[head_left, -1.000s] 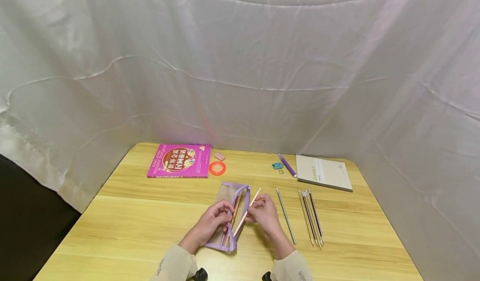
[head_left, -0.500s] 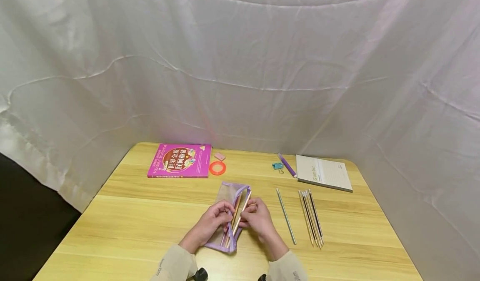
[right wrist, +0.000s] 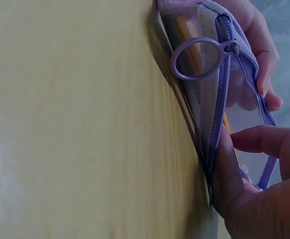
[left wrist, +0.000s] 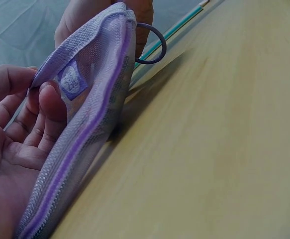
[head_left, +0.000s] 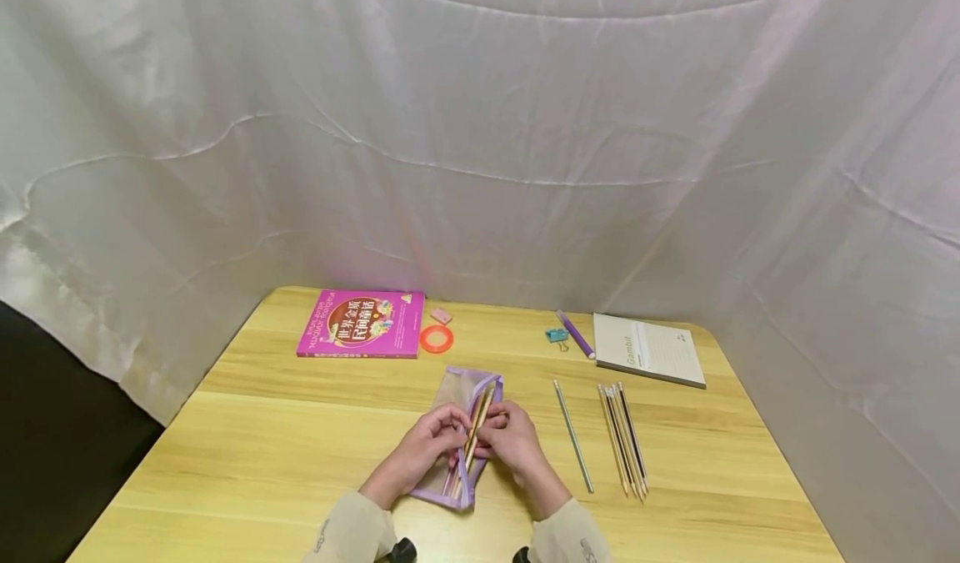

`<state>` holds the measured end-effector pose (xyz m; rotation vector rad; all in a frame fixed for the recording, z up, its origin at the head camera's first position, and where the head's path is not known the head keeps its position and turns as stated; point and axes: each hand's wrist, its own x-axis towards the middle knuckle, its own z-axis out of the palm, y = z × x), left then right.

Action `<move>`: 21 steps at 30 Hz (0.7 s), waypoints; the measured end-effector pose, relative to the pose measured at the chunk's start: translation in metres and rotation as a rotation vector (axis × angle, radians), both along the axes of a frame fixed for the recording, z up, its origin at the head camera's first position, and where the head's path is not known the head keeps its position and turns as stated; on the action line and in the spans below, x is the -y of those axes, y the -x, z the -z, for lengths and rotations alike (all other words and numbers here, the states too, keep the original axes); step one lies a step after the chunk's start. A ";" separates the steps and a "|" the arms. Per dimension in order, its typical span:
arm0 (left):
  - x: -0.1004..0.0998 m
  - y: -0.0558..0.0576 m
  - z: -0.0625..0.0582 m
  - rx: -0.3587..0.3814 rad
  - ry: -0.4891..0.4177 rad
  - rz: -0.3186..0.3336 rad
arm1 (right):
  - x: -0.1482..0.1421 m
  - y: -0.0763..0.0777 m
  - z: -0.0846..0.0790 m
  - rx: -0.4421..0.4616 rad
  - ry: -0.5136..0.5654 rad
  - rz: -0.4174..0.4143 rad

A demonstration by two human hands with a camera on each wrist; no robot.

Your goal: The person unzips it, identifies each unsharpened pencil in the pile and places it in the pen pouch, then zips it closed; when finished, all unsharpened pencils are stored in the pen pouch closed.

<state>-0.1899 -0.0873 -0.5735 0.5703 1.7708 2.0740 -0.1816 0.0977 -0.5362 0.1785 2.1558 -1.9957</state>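
Pouch [head_left: 459, 438]: I see it at table [head_left: 262, 454] centre, pencils [head_left: 471, 434] inside.
Left hand [head_left: 423, 446]: pinching pouch edge.
Right hand [head_left: 510, 442]: gripping opposite edge.
Loose pencils [head_left: 622, 438]: three o'clock.

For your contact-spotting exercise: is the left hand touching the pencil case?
Touching. The left wrist view shows the left hand pinching the mesh wall of the pencil case between thumb and fingers.

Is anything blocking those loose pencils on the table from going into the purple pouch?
Nothing visible. The pencils lie right of the pouch, with bare table between apart from one single pencil. Both hands, left hand and right hand, hold the pouch's mouth open.
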 end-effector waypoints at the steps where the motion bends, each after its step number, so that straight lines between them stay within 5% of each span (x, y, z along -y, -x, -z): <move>1: 0.000 0.000 0.000 0.001 -0.001 0.001 | 0.000 0.000 0.000 0.000 -0.004 -0.002; 21: 0.000 0.001 -0.001 0.012 0.012 -0.001 | 0.002 0.002 0.000 0.000 -0.044 -0.019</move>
